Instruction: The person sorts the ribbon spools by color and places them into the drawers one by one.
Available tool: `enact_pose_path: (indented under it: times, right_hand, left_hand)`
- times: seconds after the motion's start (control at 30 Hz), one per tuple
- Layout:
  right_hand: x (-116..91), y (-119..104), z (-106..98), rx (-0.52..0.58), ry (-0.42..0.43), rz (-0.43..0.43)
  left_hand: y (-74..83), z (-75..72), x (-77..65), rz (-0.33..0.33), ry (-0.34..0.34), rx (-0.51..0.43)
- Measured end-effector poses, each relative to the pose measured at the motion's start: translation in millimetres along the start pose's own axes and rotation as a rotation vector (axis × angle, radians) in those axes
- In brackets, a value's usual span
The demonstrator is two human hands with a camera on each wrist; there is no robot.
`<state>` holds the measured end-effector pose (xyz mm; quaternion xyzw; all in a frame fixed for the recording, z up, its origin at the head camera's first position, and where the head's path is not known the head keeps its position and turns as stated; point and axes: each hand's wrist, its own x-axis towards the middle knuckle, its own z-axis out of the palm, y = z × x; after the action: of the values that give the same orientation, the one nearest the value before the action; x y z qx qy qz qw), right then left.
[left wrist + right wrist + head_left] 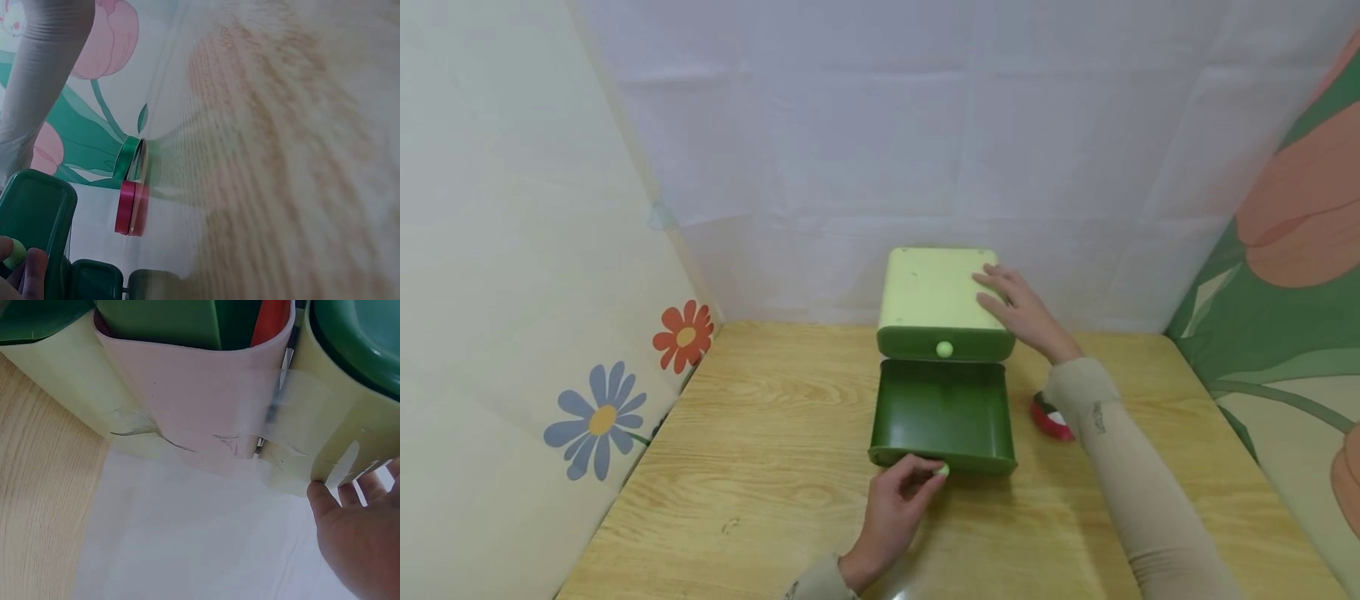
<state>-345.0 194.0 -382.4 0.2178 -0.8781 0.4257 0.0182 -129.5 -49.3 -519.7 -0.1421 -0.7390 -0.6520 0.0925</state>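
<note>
A small drawer cabinet with a light green top [936,287] stands at the back of the table. Its upper dark green drawer front [895,343] is closed, while the drawer beneath [943,408] is pulled well out, its visible inside bare. My left hand [887,512] pinches the pale green knob [943,471] of that pulled-out drawer; the left wrist view shows the same knob [15,255] between fingertips. With fingers spread, my right hand [1022,308] rests on the cabinet's top right edge. In the right wrist view its fingers touch the light green casing [306,419].
Right of the drawer lies a red, white and dark green object [1051,418], its kind unclear. The wooden table [775,467] meets a white cloth backdrop [865,150]. Flower-printed panels flank both sides. A pink middle tier [194,394] shows in the right wrist view.
</note>
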Motion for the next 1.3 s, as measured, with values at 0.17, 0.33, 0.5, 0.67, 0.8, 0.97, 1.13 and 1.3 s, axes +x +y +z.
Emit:
enact_pose_path:
  times: [0.17, 0.33, 0.5, 0.67, 0.8, 0.97, 1.13, 1.3]
  right_hand:
    - [1, 0, 0, -0.005, 0.002, -0.001]
    - [0, -1, 1, -0.004, -0.001, 0.005]
    - [-1, 0, 2, 0.002, 0.0, 0.006]
    - [0, 2, 3, 0.008, 0.009, 0.002]
    - [-2, 2, 3, 0.038, 0.035, 0.002]
    - [-9, 7, 3, 0.082, 0.101, -0.001]
    - [-28, 26, -3, 0.051, 0.109, 0.066]
    - [-61, 52, -12, -0.076, 0.006, 0.129]
  left_hand:
    - [0.4, -0.3, -1.5, -0.009, -0.007, -0.002]
    - [0.6, -1.0, -3.9, -0.004, -0.02, 0.009]
    - [-1.7, -1.9, -6.1, 0.014, -0.033, 0.028]
    - [-2.4, -0.7, -6.4, 0.053, -0.023, 0.023]
    - [-3.6, 0.0, -6.2, 0.08, -0.015, 0.014]
    - [-4.5, -0.1, -7.5, 0.06, -0.022, 0.016]
    - [-5.4, 0.7, -7.8, 0.075, -0.021, 0.021]
    - [-6.2, 1.6, -6.1, 0.112, -0.009, 0.036]
